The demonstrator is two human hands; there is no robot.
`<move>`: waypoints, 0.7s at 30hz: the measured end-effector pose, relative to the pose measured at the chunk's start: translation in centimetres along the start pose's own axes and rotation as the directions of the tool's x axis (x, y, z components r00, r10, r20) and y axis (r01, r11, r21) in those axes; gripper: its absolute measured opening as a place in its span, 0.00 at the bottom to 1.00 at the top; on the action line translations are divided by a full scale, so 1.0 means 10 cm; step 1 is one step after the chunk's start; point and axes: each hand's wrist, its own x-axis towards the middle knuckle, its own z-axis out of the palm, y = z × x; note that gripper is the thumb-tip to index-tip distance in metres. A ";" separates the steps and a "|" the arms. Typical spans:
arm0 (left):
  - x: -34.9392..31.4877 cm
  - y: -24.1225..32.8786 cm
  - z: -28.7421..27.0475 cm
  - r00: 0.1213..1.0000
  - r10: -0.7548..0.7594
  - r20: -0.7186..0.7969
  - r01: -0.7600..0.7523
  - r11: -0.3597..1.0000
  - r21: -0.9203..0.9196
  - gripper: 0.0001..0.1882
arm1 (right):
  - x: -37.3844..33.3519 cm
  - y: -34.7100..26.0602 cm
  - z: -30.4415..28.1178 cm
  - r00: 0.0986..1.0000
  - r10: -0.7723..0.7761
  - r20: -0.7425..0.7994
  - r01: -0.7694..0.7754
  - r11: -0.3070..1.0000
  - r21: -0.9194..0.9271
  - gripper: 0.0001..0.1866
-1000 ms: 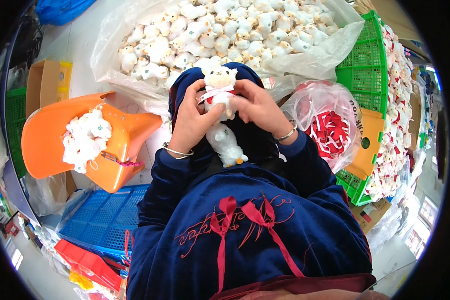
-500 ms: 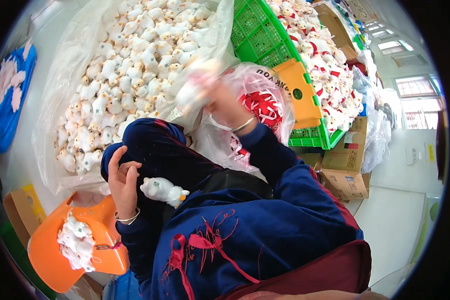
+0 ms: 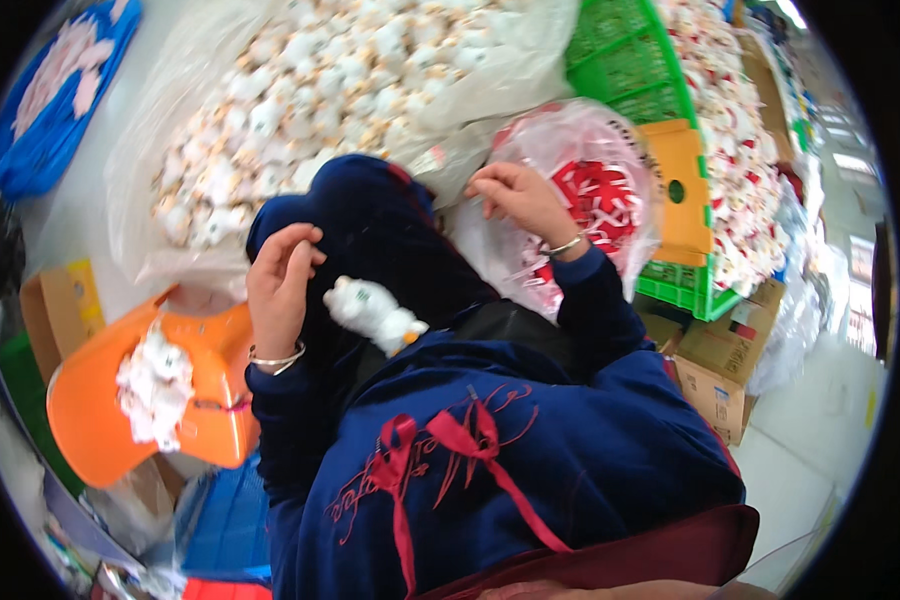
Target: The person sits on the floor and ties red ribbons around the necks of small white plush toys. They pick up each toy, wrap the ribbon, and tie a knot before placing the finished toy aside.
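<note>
A small white plush toy (image 3: pixel 375 312) with an orange-yellow tip lies on my lap, against my dark blue velvet clothes. Just left of it, my left hand (image 3: pixel 278 285) hovers by my thigh with its fingers loosely bent and apart, nothing in them. My right hand (image 3: pixel 522 203) hangs at the left side of a clear plastic bag (image 3: pixel 505 250); its fingers are half curled and I see nothing held. Inside that bag show red pieces with white strips (image 3: pixel 602 205).
Ahead, a large clear sack (image 3: pixel 135 200) bulges with many white plush toys (image 3: pixel 320 90). A green crate (image 3: pixel 625 60) at the right holds toys with red trim (image 3: pixel 735 150), beside cardboard boxes (image 3: pixel 715 385). An orange chair (image 3: pixel 85 400) at the left carries white plush pieces (image 3: pixel 155 385).
The white and red thing blurred in my right hand is gone from it, and that hand has come down beside the bag. The view has shifted; the toy stays on my lap.
</note>
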 end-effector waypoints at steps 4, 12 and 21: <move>-0.22 -0.06 -0.28 0.993 -0.016 -0.114 0.018 1.000 0.020 0.10 | 0.07 0.06 -0.15 0.993 -0.081 -0.082 0.064 0.978 -0.199 0.11; -0.65 -0.22 -0.52 0.955 -0.101 -0.280 0.104 0.995 -0.002 0.09 | 0.10 1.15 -1.07 0.963 -0.093 -0.252 -0.128 0.666 -0.735 0.21; -0.57 -0.11 -0.27 0.983 -0.115 -0.144 0.120 0.993 0.023 0.08 | -0.09 1.24 -1.42 0.951 0.059 -0.305 -0.253 0.713 -0.654 0.17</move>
